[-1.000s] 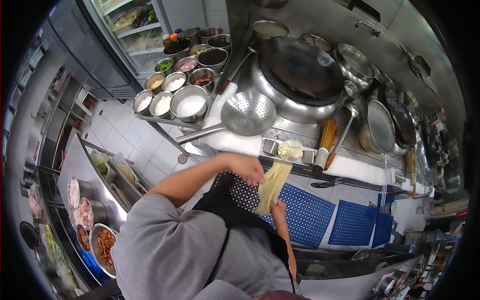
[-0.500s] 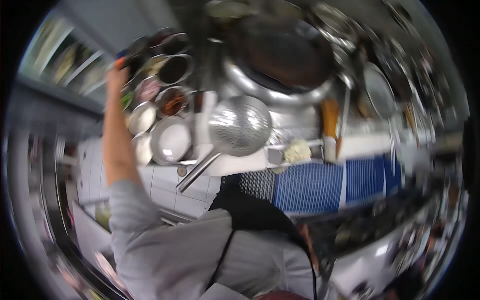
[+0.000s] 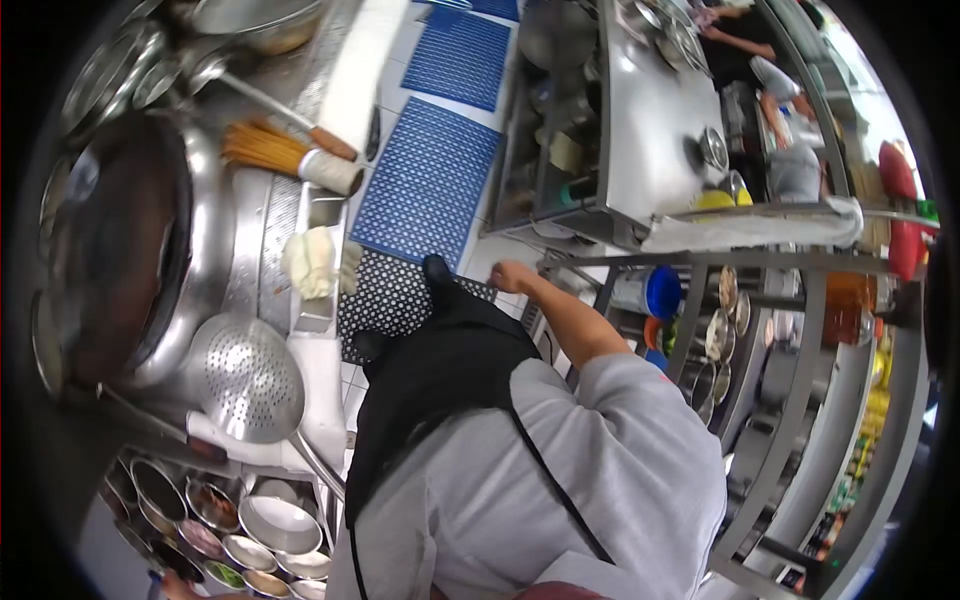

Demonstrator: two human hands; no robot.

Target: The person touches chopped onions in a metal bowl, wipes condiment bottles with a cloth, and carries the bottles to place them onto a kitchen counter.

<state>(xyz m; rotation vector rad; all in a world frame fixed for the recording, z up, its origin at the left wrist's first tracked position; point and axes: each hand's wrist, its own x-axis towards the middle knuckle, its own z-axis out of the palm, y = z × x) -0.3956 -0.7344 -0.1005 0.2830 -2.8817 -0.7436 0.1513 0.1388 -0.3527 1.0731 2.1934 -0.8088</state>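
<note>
The right hand hung beside the body, fingers curled inward, whether around anything I could not tell. The left hand, mostly cut off, was near the metal tubs, its grip unclear. A pale cloth lay bunched along the edge of the worktop

Noted a perforated skimmer, overlapping a white cloth. Up and left of skimmer: large dark wok in a steel ring. Above skimmer: straw brush with white-wrapped grip, beside a wooden-handled ladle. Up and right of skimmer: blue perforated mat, then steel surface. Well right of skimmer: blue-mouthed bucket.
</note>
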